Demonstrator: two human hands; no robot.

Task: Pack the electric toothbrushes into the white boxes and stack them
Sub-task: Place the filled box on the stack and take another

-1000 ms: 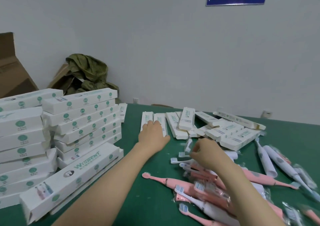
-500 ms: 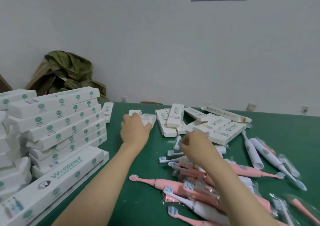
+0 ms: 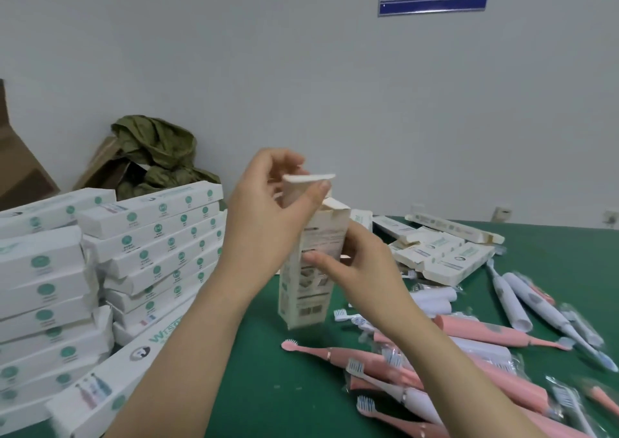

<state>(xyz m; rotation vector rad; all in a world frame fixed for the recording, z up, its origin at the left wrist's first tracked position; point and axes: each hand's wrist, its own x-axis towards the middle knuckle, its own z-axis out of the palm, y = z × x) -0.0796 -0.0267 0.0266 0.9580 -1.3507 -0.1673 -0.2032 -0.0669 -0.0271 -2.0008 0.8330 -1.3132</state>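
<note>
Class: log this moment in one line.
right hand: grips upright white cardboard box | left hand: pinches its top flap | pink plastic electric toothbrushes: loose on green table

Held box: white, printed, upright, top flap open, at the table centre
Closed boxes: stacked along left edge
Flat boxes: heaped near far edge
Toothbrushes: pink and white, piled toward right edge
</note>
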